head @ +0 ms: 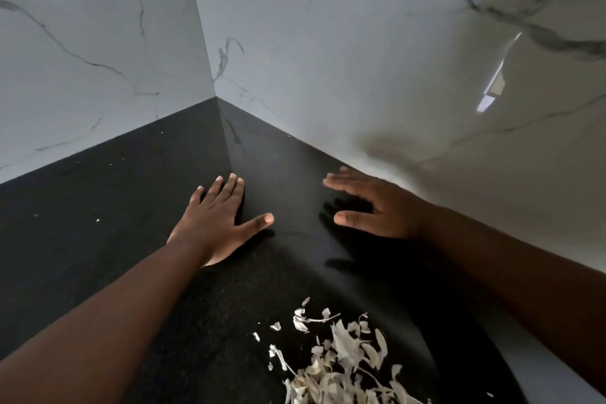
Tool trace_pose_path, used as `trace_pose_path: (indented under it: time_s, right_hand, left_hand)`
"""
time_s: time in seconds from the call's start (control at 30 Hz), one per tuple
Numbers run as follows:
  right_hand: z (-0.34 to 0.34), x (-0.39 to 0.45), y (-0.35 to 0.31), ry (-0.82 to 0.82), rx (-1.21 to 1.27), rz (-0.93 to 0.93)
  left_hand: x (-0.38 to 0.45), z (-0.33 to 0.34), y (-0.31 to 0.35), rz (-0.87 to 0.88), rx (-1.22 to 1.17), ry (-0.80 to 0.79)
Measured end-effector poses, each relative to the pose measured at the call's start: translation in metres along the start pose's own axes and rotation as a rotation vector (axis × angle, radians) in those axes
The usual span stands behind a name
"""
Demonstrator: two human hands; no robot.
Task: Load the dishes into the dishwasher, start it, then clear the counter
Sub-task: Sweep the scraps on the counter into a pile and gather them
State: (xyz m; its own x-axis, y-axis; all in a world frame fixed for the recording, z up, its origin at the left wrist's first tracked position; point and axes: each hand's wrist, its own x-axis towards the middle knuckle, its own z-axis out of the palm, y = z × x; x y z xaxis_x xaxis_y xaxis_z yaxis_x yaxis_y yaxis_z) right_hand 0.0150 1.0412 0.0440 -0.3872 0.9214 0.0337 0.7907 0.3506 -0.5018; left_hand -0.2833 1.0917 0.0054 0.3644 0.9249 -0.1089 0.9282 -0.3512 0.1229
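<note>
Hands spread: left hand flat on the surface toward its far corner, right hand just above it. We judge this a raking stance; peels lie heaped at the near edge.

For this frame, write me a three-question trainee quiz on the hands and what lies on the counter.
1. True or false: the left hand lies flat on the black counter with fingers straight.
2. Multiple choice: the pile of pale peels lies (A) in the far corner, (B) nearer the camera than both hands, (C) under the left palm.
3. Fill in: the right hand is beside the ___ wall.

Key: 1 true; 2 B; 3 marble.
</note>
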Motion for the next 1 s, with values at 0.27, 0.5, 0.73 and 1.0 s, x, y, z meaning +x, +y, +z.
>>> trace_pose_path:
  time_s: [0.27, 0.5, 0.73, 1.0]
  right_hand:
    - [0.037, -0.018, -0.009, -0.154, -0.123, 0.008]
    - [0.043, -0.082, -0.069, -0.264, 0.350, -0.136]
    - [-0.017, -0.088, 0.062, 0.107, -0.238, 0.033]
    - [0.004, -0.098, 0.056, 0.191, 0.185, 0.256]
  left_hand:
    - [0.002, 0.003, -0.003, 0.003, -0.005, 0.006]
    - [0.004, 0.005, -0.004, 0.013, 0.007, 0.014]
    - [0.003, 0.005, -0.004, 0.016, -0.008, 0.032]
    - [0.004, 0.005, -0.006, 0.021, 0.001, 0.038]
